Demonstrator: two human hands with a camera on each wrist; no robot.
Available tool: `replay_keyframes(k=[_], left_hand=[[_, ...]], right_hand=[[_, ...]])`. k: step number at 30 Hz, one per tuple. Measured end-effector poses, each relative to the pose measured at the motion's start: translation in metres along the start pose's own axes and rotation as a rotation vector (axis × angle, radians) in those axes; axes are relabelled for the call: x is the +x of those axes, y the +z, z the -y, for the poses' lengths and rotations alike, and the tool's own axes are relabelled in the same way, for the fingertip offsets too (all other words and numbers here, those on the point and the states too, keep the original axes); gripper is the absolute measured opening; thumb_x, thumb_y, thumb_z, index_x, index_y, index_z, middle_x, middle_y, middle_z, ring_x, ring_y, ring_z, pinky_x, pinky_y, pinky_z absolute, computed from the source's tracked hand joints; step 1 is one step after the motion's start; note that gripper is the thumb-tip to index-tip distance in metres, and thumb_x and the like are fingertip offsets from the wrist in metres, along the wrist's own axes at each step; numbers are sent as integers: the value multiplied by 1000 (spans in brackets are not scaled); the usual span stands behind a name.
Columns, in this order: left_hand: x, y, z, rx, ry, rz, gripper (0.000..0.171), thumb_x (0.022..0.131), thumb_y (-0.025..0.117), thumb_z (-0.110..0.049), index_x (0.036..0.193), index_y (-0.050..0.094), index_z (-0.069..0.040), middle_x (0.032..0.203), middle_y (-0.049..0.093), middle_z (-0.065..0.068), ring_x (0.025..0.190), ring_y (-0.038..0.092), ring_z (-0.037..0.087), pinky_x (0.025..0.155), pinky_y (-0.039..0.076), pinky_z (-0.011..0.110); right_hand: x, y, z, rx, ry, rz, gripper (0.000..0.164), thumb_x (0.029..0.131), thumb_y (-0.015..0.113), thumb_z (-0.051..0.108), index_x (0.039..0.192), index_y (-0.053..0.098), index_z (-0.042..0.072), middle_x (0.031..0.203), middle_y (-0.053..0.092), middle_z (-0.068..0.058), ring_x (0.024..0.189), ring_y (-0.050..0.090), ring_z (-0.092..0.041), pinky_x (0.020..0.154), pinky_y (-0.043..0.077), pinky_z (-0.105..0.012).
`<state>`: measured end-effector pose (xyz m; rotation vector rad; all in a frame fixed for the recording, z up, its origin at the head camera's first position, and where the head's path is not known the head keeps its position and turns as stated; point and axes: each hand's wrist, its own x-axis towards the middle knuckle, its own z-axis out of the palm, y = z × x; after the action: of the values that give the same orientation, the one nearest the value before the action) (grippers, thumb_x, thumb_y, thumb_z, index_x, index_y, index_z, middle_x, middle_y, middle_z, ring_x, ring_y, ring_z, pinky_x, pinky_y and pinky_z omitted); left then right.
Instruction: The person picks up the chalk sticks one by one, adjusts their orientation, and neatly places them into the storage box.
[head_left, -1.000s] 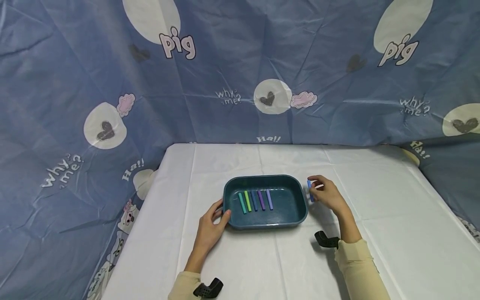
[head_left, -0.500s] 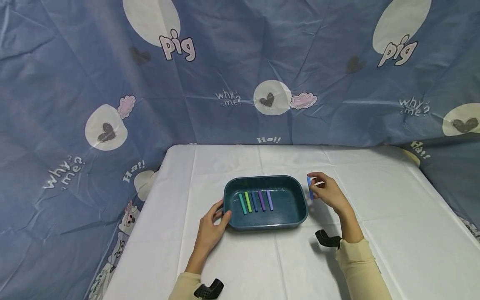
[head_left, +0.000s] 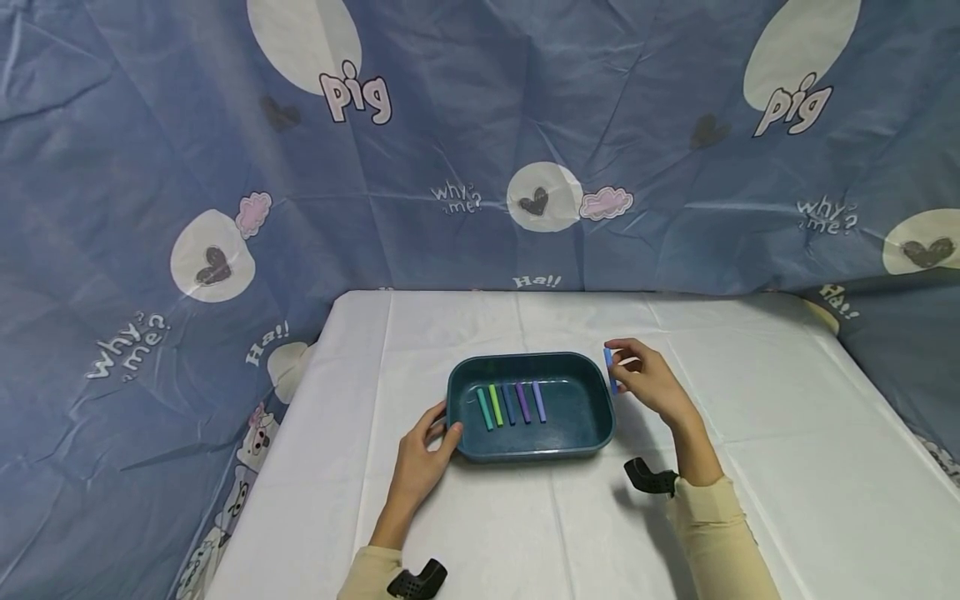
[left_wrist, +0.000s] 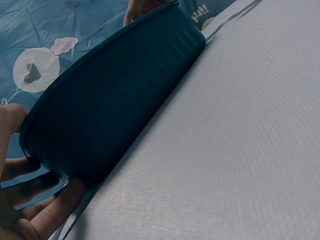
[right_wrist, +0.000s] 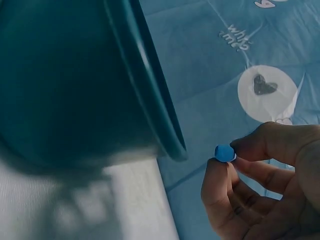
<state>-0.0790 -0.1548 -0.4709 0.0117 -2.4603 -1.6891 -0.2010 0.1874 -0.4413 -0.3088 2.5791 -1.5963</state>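
Observation:
A dark teal rectangular tray (head_left: 573, 417) with raised walls sits on the white-covered table. My left hand (head_left: 417, 467) holds its left end, thumb on the rim and fingers against the outer wall; in the left wrist view the hand (left_wrist: 30, 210) curls about the tray's end (left_wrist: 110, 95). Thumb and fingers of my right hand (head_left: 654, 383) pinch a blue chalk-like stick (head_left: 611, 372), raised at the tray's right rim. The right wrist view shows the stick's round end (right_wrist: 224, 153) between the fingertips. Inside the tray lie several similar sticks, including a teal one (head_left: 484, 409) and a light green one (head_left: 495, 405).
The sticks form a row left of the tray's middle, with a dark blue (head_left: 509, 404), a purple (head_left: 522, 402) and a lavender one (head_left: 538, 402). A blue printed cloth (head_left: 450, 242) hangs behind and beside the white tablecloth (head_left: 780, 433). Black devices sit on both wrists.
My right hand has risen slightly and shifted left with the blue stick, bringing it up to the tray's right rim. The left hand and the tray stay in place.

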Motion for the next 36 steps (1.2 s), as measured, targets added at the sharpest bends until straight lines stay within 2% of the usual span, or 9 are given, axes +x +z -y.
replay_keyframes(k=[9, 16, 24, 30, 36], left_hand=[[0, -1, -1, -6, 2, 4, 50, 90, 66, -21, 134, 51, -2, 131, 57, 21, 113, 62, 33, 99, 46, 49], [1, -1, -1, -11, 9, 4, 50, 90, 65, -21, 134, 51, -2, 132, 56, 21, 113, 62, 32, 98, 47, 48], [1, -1, 0, -11, -1, 5, 49, 90, 65, -21, 134, 51, -3, 132, 56, 21, 113, 61, 33, 99, 46, 48], [1, 0, 1, -10, 4, -1, 49, 90, 65, -21, 133, 51, -3, 132, 56, 20, 113, 62, 32, 99, 46, 47], [1, 0, 1, -8, 1, 3, 49, 90, 65, -21, 134, 51, -3, 132, 56, 20, 113, 62, 32, 98, 47, 47]], right_hand=[[3, 9, 10, 5, -14, 29, 35, 92, 55, 6, 127, 52, 5, 104, 52, -17, 82, 60, -19, 66, 58, -38], [4, 17, 15, -3, -33, 62, 37, 92, 55, 6, 129, 51, 4, 106, 54, -20, 83, 61, -21, 63, 56, -30], [6, 26, 18, -2, -51, 114, 39, 92, 52, 3, 130, 50, 1, 106, 54, -21, 87, 62, -26, 64, 56, -29], [6, 32, 20, 6, -79, 136, 40, 90, 52, -1, 129, 49, -4, 103, 52, -21, 82, 61, -23, 63, 56, -30], [9, 39, 19, -13, -83, 155, 38, 91, 54, 1, 128, 50, -1, 101, 51, -18, 73, 61, -19, 62, 55, -30]])
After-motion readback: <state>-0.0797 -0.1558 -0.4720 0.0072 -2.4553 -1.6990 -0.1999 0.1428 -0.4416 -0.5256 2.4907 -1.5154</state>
